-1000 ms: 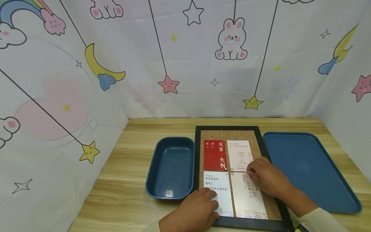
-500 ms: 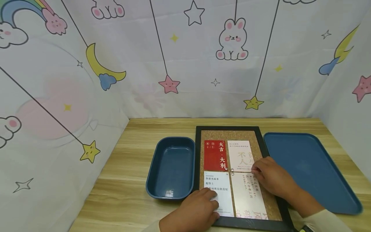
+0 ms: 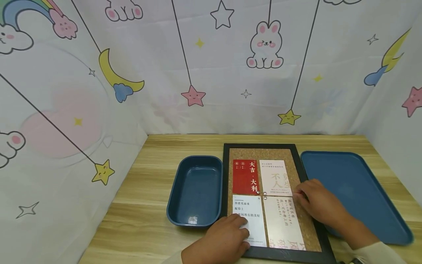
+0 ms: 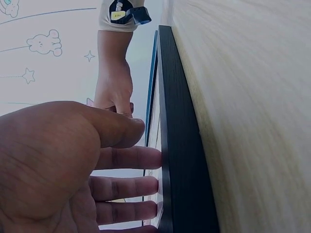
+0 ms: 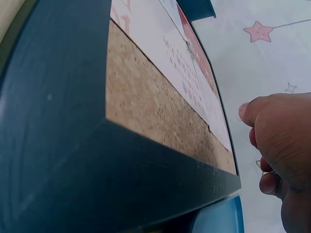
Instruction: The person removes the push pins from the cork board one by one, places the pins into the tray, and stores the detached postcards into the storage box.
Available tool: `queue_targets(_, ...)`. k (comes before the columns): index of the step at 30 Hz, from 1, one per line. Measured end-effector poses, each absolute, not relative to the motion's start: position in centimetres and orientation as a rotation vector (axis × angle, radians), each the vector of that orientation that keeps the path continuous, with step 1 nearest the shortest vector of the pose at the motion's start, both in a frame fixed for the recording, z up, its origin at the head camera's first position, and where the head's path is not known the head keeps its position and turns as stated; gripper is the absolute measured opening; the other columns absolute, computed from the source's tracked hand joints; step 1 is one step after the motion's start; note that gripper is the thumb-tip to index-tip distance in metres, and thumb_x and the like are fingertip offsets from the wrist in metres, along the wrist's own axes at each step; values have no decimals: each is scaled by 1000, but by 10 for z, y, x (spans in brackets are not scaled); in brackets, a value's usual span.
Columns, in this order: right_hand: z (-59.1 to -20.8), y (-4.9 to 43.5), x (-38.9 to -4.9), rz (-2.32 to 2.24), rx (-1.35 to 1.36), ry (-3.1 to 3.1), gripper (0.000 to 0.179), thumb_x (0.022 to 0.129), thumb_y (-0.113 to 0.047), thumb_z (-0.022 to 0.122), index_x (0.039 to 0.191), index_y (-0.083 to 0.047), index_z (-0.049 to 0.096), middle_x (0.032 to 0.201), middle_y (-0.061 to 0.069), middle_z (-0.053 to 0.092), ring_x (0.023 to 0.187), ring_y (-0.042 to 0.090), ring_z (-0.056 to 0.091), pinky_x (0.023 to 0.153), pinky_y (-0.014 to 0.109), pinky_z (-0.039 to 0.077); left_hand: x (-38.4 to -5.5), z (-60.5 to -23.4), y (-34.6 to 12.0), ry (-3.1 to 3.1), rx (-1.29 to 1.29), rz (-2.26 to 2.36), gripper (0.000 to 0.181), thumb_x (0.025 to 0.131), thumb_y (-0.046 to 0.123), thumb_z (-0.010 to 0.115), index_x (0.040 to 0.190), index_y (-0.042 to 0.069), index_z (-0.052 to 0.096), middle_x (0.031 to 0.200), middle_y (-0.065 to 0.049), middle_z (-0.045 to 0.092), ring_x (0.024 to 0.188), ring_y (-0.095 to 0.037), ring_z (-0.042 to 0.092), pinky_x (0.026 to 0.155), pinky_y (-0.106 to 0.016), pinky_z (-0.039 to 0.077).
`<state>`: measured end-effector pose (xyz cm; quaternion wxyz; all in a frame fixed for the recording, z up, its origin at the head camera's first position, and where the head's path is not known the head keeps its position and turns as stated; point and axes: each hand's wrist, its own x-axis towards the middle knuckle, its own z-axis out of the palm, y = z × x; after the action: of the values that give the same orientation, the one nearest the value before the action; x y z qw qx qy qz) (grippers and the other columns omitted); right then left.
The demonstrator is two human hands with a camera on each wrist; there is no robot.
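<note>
A black-framed cork board (image 3: pixel 254 153) lies on the table with a red card (image 3: pixel 244 178), a cream card (image 3: pixel 273 172), a white card (image 3: pixel 248 211) and another cream card (image 3: pixel 280 223) laid out in a grid. Small round shiny pins (image 3: pixel 265 198) sit where the card corners meet. My left hand (image 3: pixel 222 236) rests its fingertips on the white card, and in the left wrist view its fingers (image 4: pixel 129 186) look straight. Over the right edge of the cream cards hovers my right hand (image 3: pixel 318 201), fingers bent in; anything between its fingertips is hidden.
Left of the board stands a deep blue bin (image 3: pixel 194 190). On the right lies a flat blue tray (image 3: pixel 349 190), partly behind my right forearm. A patterned cloth backdrop (image 3: pixel 217 66) surrounds the wooden table (image 3: pixel 132 220).
My right hand has slid rightward along the seam between the two cream cards, to their right edge. My left hand has stayed on the white card.
</note>
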<state>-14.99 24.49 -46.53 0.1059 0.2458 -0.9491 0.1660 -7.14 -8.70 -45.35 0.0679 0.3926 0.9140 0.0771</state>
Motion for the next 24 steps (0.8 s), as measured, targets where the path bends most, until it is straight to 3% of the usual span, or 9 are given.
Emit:
queue_targets(9,-468,256,-149,496,741,-2765,14,89,-13,80,95,-16,69,87,-12,59,84,13,49,64,34,45,-71,-453,-87,2756,1185,233,27,93,36,74,117,23,76,129,6,62,119,-11,54,98,-31,47)
queue_targets(24,-468,274,-148,486,669,-2826,12,89,-12,79,92,-17,69,88,-8,63,89,23,56,70,42,50,-70,-453,-86,2765,1192,218,26,93,36,74,116,23,76,129,6,63,119,-11,55,98,-31,47)
